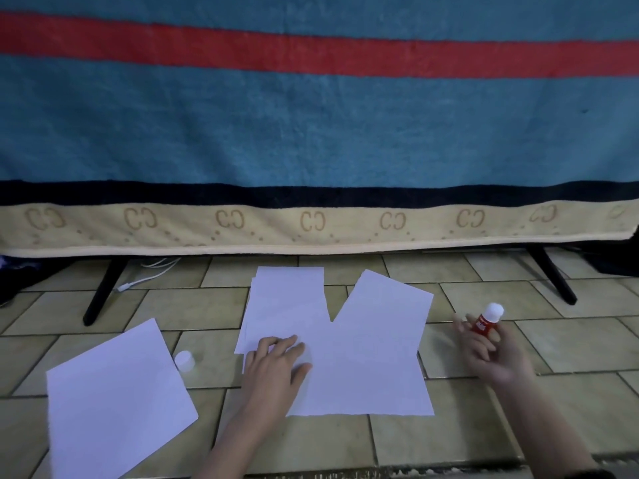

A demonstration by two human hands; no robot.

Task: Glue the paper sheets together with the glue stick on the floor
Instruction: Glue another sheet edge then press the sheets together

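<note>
Several white paper sheets lie on the tiled floor. A large sheet sits in the middle and overlaps a small stack behind it on the left. A separate sheet lies at the front left. My left hand presses flat on the overlap of the middle sheets. My right hand holds a red glue stick with a white tip, raised above the floor to the right of the papers. The glue stick's white cap lies on the floor between the left sheet and the stack.
A blue, red and beige towel hangs over a stand just behind the papers, with black legs at left and right. A white cable lies under it. Beige floor tiles surround the sheets.
</note>
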